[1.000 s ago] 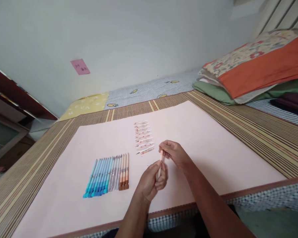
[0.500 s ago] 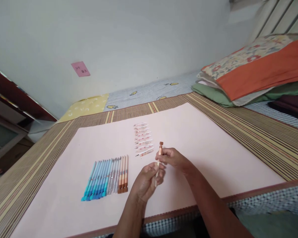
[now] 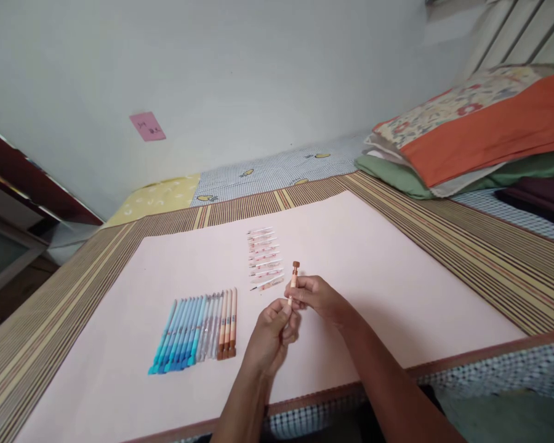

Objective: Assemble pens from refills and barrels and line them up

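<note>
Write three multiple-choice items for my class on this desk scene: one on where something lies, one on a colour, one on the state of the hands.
1. Where does the row of pens lie on the pink sheet?
A. left of the hands
B. right of the hands
C. on the pillows

2. What colour is the note on the wall?
A. green
B. pink
C. black

3. What are the hands doing?
A. resting flat on the sheet
B. both gripping one thin pen above the sheet
C. holding the pillows

Answers:
1 A, the blue-to-brown row sits left of the left hand.
2 B, the small square on the wall is pink.
3 B, the right hand pinches the brown-capped pen and the left hand meets its lower end.
</note>
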The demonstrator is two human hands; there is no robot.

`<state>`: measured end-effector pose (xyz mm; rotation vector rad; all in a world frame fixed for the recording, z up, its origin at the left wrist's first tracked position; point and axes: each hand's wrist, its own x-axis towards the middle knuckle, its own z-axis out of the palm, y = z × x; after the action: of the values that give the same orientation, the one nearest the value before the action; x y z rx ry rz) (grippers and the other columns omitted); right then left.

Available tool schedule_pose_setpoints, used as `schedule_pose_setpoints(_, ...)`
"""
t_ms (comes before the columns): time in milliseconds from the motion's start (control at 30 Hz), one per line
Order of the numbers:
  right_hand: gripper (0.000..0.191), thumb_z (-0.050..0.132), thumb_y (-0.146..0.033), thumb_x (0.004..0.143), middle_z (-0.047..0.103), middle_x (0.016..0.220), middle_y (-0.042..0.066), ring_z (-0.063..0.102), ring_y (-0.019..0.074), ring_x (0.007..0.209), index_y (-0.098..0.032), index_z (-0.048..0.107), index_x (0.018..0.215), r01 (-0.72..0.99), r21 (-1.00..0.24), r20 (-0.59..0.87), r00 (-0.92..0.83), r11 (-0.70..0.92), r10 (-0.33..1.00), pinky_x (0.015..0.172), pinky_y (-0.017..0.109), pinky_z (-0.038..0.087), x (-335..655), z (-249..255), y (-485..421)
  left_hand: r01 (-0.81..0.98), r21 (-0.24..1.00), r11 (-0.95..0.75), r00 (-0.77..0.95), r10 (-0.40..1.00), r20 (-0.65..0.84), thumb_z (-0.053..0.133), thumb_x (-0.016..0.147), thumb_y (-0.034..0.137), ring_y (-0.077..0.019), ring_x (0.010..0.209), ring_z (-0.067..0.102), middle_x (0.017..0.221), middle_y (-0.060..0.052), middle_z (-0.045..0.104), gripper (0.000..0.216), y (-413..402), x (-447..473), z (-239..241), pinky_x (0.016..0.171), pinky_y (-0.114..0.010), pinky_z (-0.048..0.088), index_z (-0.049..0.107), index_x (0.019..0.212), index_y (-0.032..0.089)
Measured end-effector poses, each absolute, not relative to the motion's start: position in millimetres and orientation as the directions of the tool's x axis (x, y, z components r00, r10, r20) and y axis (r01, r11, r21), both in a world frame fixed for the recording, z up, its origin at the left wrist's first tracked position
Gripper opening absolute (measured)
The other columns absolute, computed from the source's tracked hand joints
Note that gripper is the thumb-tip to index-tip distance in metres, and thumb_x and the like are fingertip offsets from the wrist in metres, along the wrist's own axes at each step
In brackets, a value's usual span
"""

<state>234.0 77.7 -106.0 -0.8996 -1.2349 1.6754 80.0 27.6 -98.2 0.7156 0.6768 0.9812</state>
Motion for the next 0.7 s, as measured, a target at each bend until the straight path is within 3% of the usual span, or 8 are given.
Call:
schedule_pose_setpoints(100, 0.034, 0.079, -0.047, 0.076, 0.057, 0.059, -0.002, 0.049, 0.0109, 0.056, -0.015, 0.07, 0.08, -0.208, -0.968, -0.047, -0.397, -0.14, 0.917, 0.056, 0.026, 0.034, 233, -105, 77, -0.489, 0.804, 0.339, 0.364, 0.917, -0.166, 0.075, 0.084, 0.043, -0.0025, 0.046, 0.021, 0.06, 0.004, 0.048, 0.035, 26, 81, -94, 0.046, -0.02, 0.012, 0.059, 0.087, 0.012)
schedule_pose_setpoints(333, 0.032, 0.073, -0.046, 0.083, 0.055, 0.061, -0.003, 0.049, 0.0109, 0.058, -0.015, 0.069, 0.086, -0.243, -0.966, 0.037, -0.473, -0.089, 0.88, 0.059, 0.026, 0.037, 235, -101, 75, -0.52, 0.725, 0.452, 0.471, 0.86, -0.198, 0.077, 0.082, 0.038, -0.0016, 0.044, 0.021, 0.058, 0.005, 0.047, 0.033, 26, 77, -88, 0.045, -0.02, 0.012, 0.063, 0.092, 0.009)
schedule_pose_setpoints(533, 0.033, 0.08, -0.045, 0.074, 0.059, 0.062, -0.002, 0.052, 0.0107, 0.054, -0.017, 0.063, 0.071, -0.199, -0.977, -0.007, -0.308, -0.071, 0.951, 0.053, 0.025, 0.039, 224, -110, 77, -0.36, 0.916, 0.174, 0.188, 0.976, -0.112, 0.078, 0.08, 0.04, -0.0041, 0.044, 0.033, 0.061, 0.0, 0.061, 0.032, 26, 82, -93, 0.048, -0.022, 0.021, 0.06, 0.077, 0.013)
schedule_pose_setpoints(633, 0.04, 0.08, -0.047, 0.071, 0.056, 0.052, -0.004, 0.048, 0.0095, 0.041, -0.019, 0.053, 0.063, -0.218, -0.968, -0.064, -0.249, -0.12, 0.967, 0.043, 0.024, 0.033, 213, -114, 76, -0.299, 0.944, 0.141, 0.091, 0.989, -0.119, 0.081, 0.076, 0.039, -0.006, 0.046, 0.039, 0.061, 0.0, 0.063, 0.032, 26, 85, -95, 0.049, -0.022, 0.025, 0.059, 0.075, 0.015)
schedule_pose_setpoints(700, 0.044, 0.082, -0.048, 0.069, 0.055, 0.048, -0.005, 0.047, 0.0092, 0.037, -0.02, 0.049, 0.06, -0.234, -0.963, -0.083, -0.222, -0.136, 0.972, 0.039, 0.023, 0.031, 207, -114, 75, -0.348, 0.925, 0.151, 0.085, 0.988, -0.129, 0.079, 0.078, 0.039, -0.0062, 0.046, 0.04, 0.061, 0.0, 0.063, 0.032, 26, 86, -97, 0.05, -0.023, 0.027, 0.058, 0.075, 0.015)
